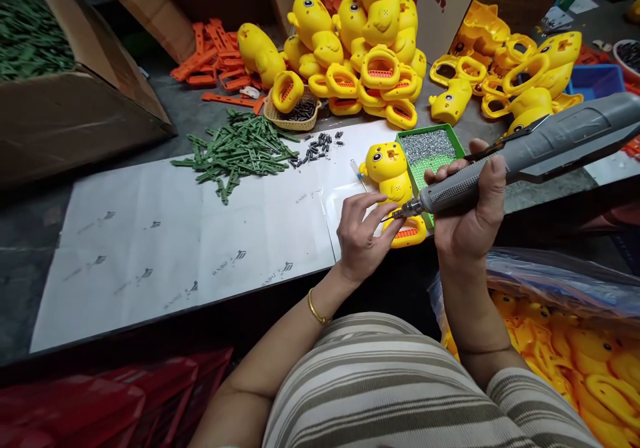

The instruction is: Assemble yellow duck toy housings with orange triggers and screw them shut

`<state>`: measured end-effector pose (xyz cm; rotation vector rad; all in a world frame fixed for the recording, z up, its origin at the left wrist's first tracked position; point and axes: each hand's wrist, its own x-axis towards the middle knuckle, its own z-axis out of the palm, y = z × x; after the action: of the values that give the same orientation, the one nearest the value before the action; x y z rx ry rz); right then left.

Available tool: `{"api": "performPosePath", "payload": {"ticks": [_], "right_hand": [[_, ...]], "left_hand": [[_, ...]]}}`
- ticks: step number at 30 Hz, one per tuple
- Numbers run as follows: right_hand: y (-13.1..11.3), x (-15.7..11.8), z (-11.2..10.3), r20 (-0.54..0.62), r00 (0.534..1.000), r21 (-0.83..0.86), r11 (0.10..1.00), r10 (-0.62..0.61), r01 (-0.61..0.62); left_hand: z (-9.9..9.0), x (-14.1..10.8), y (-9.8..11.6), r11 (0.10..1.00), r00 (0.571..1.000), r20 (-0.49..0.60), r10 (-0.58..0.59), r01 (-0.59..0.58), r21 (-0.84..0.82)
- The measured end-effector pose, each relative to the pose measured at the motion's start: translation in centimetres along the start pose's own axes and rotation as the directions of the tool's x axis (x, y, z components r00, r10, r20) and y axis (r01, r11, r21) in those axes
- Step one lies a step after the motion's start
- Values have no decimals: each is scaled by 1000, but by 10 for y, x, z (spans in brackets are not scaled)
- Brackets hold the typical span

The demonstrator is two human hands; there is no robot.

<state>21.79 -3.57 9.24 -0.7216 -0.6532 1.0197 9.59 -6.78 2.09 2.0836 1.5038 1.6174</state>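
My right hand grips a grey electric screwdriver, its bit pointing left. At the tip of the bit, the thumb and fingers of my left hand are pinched together; whatever they hold is too small to make out. Just behind the bit lies a yellow plastic duck toy with a looped handle and an orange grille, partly covered by my left fingers. Beside the duck stands a green tray of small metal screws, partly hidden behind the screwdriver and my right hand.
Green plastic strips and black cylindrical parts lie on the white sheet. Behind them are a wicker basket, orange parts and stacked yellow ducks. A cardboard box stands left; a bag of yellow parts sits right.
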Motion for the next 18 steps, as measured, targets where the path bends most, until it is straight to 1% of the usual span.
{"api": "performPosePath", "payload": {"ticks": [3,5,8,13,18], "right_hand": [[-1,-3,-2,60,998,14,1000,-20,19],[-3,-3,-5,81,996,7,1000,-25,24],[-6,-3,-7,99,994,-23,999,-37,40],[-9,-6,-8,99,995,-136,991,0,13],[-8,-9,-11,146,989,-121,993,20,-3]], "left_hand": [[-4,-1,-1,997,995,87,-45,50,-51],[-8,-2,-1,987,983,158,-89,108,-118],[-12,-2,-2,958,968,220,-123,174,-230],[-10,-1,-10,907,950,294,-102,210,-366],[-11,2,-19,864,933,354,-69,233,-446]]}}
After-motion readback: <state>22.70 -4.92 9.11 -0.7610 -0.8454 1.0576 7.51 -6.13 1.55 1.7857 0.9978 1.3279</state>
